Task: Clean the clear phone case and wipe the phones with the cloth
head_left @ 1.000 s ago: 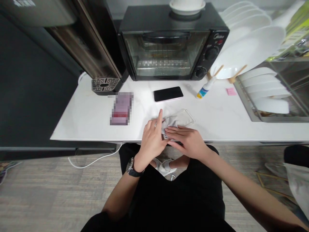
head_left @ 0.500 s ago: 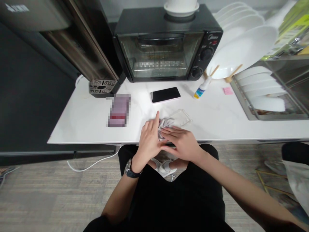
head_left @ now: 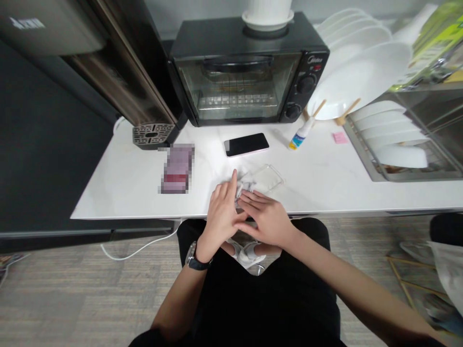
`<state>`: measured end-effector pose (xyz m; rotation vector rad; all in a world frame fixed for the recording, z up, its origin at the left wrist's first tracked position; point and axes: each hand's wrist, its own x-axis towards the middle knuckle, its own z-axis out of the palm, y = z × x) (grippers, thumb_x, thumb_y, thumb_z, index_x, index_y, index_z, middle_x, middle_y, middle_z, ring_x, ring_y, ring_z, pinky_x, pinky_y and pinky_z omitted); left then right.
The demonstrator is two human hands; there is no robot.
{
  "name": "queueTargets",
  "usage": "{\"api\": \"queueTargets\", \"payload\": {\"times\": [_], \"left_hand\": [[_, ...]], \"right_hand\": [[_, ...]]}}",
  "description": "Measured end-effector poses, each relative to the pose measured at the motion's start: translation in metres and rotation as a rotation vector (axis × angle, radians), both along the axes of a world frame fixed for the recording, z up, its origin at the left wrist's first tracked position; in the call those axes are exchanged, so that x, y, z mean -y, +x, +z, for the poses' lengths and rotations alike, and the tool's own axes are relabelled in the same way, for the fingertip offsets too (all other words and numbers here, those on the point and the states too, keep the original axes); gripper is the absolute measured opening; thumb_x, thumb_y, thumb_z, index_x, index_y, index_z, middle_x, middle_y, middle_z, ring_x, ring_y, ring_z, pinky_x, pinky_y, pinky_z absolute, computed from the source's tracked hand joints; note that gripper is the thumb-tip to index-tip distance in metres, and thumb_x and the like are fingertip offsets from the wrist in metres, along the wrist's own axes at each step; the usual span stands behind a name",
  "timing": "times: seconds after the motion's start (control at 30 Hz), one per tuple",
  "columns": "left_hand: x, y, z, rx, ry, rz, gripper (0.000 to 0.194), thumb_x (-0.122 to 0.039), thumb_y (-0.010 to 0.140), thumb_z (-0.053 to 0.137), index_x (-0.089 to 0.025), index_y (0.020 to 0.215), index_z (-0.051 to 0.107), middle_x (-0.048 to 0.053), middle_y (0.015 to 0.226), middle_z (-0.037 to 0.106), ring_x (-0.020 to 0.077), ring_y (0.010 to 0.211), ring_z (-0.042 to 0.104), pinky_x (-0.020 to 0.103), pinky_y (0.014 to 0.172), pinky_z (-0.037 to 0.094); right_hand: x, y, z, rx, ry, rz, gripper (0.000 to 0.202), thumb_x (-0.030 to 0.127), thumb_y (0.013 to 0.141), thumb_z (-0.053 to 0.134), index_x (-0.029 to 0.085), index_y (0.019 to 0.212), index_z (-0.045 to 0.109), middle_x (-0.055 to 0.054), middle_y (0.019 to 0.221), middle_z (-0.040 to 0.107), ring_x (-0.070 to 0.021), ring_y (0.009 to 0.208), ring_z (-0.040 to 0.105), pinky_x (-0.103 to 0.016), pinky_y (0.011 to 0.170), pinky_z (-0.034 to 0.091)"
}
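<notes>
A white counter (head_left: 126,183) carries a toaster oven (head_left: 246,72) beyond the hands. The left hand (head_left: 220,217) and right hand (head_left: 265,221) pinch a crumpled grey cloth (head_left: 241,189) between their fingertips, against a clear phone case (head_left: 265,177) just past them; a black phone (head_left: 246,144) lies farther out

Kitchen: toaster oven (head_left: 246,72), white plates (head_left: 365,72), dish rack (head_left: 405,149).

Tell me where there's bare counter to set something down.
Bare counter runs from the clear phone case to the dish rack. Another patch lies left of the blurred packet. It's crowded around the left hand, right hand and cloth.
</notes>
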<state>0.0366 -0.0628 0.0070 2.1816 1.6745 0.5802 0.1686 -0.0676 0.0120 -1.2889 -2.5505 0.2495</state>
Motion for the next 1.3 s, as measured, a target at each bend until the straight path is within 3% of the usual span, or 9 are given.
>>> {"api": "queueTargets", "payload": {"times": [0.23, 0.37, 0.5, 0.6, 0.73, 0.87, 1.0, 1.1, 1.3], "left_hand": [[-0.001, 0.001, 0.004, 0.013, 0.004, -0.016, 0.071, -0.036, 0.064, 0.047, -0.022, 0.120, 0.006, 0.002, 0.111, 0.039, 0.0222, 0.099, 0.034, 0.036, 0.086, 0.026], [-0.002, 0.000, 0.005, 0.002, 0.019, -0.039, 0.070, -0.035, 0.064, 0.047, -0.025, 0.120, 0.006, 0.000, 0.111, 0.039, 0.0203, 0.099, 0.035, 0.034, 0.085, 0.028], [-0.002, 0.000, 0.002, -0.013, 0.020, -0.016, 0.067, -0.034, 0.065, 0.045, -0.022, 0.120, 0.008, 0.003, 0.105, 0.043, 0.0205, 0.094, 0.039, 0.033, 0.081, 0.031], [-0.001, 0.001, 0.000, 0.025, 0.022, -0.002, 0.069, -0.036, 0.064, 0.046, -0.023, 0.120, 0.008, 0.002, 0.108, 0.042, 0.0219, 0.096, 0.038, 0.035, 0.083, 0.030], [-0.001, 0.003, -0.001, 0.080, 0.029, -0.001, 0.072, -0.038, 0.062, 0.049, -0.027, 0.120, 0.007, 0.000, 0.111, 0.039, 0.0235, 0.097, 0.036, 0.038, 0.084, 0.028], [-0.002, 0.003, -0.001, 0.092, 0.028, -0.020, 0.073, -0.035, 0.062, 0.050, -0.029, 0.119, 0.006, -0.002, 0.110, 0.040, 0.0220, 0.098, 0.036, 0.037, 0.084, 0.029], [-0.003, 0.003, -0.002, 0.048, 0.028, -0.001, 0.071, -0.033, 0.063, 0.048, -0.026, 0.120, 0.007, 0.002, 0.106, 0.042, 0.0221, 0.095, 0.039, 0.035, 0.081, 0.031], [-0.004, 0.003, -0.002, 0.033, 0.029, 0.016, 0.070, -0.035, 0.062, 0.049, -0.024, 0.120, 0.009, 0.003, 0.105, 0.043, 0.0225, 0.093, 0.040, 0.035, 0.079, 0.033], [-0.005, 0.005, 0.000, 0.094, 0.034, 0.000, 0.075, -0.034, 0.060, 0.053, -0.025, 0.120, 0.008, 0.000, 0.108, 0.042, 0.0209, 0.097, 0.038, 0.034, 0.083, 0.031]], "right_hand": [[-0.014, 0.053, -0.004, -0.024, 0.054, -0.155, 0.032, 0.035, 0.074, 0.032, 0.027, 0.104, 0.040, 0.001, 0.105, 0.046, -0.0159, 0.102, 0.035, -0.035, 0.092, 0.022], [-0.020, 0.029, -0.010, -0.029, 0.097, -0.235, 0.045, 0.040, 0.071, 0.036, 0.015, 0.108, 0.038, -0.006, 0.110, 0.041, -0.0197, 0.105, 0.030, -0.037, 0.093, 0.019], [-0.004, 0.002, -0.005, -0.036, 0.041, -0.038, 0.047, 0.047, 0.069, 0.034, 0.020, 0.108, 0.037, -0.001, 0.110, 0.041, -0.0152, 0.107, 0.028, -0.031, 0.093, 0.020], [0.004, 0.018, 0.001, -0.028, -0.007, -0.005, 0.038, 0.044, 0.072, 0.030, 0.026, 0.104, 0.041, 0.003, 0.106, 0.045, -0.0126, 0.104, 0.031, -0.028, 0.094, 0.020], [-0.007, 0.052, 0.001, 0.000, 0.034, -0.174, 0.032, 0.037, 0.075, 0.030, 0.024, 0.101, 0.044, 0.001, 0.102, 0.048, -0.0151, 0.101, 0.036, -0.032, 0.093, 0.020], [-0.018, 0.039, -0.003, 0.009, 0.098, -0.271, 0.041, 0.041, 0.073, 0.032, 0.018, 0.105, 0.041, -0.004, 0.107, 0.044, -0.0189, 0.104, 0.032, -0.035, 0.093, 0.018], [-0.008, 0.006, -0.001, -0.018, 0.055, -0.096, 0.049, 0.047, 0.070, 0.033, 0.018, 0.109, 0.037, -0.002, 0.110, 0.042, -0.0162, 0.107, 0.027, -0.030, 0.094, 0.019], [0.002, 0.012, 0.003, -0.021, -0.015, 0.012, 0.040, 0.045, 0.072, 0.031, 0.024, 0.105, 0.040, 0.002, 0.107, 0.044, -0.0120, 0.104, 0.031, -0.027, 0.093, 0.020], [-0.014, 0.054, 0.000, 0.019, 0.030, -0.214, 0.033, 0.036, 0.076, 0.028, 0.024, 0.104, 0.041, 0.000, 0.105, 0.046, -0.0148, 0.102, 0.035, -0.032, 0.093, 0.018]]}}
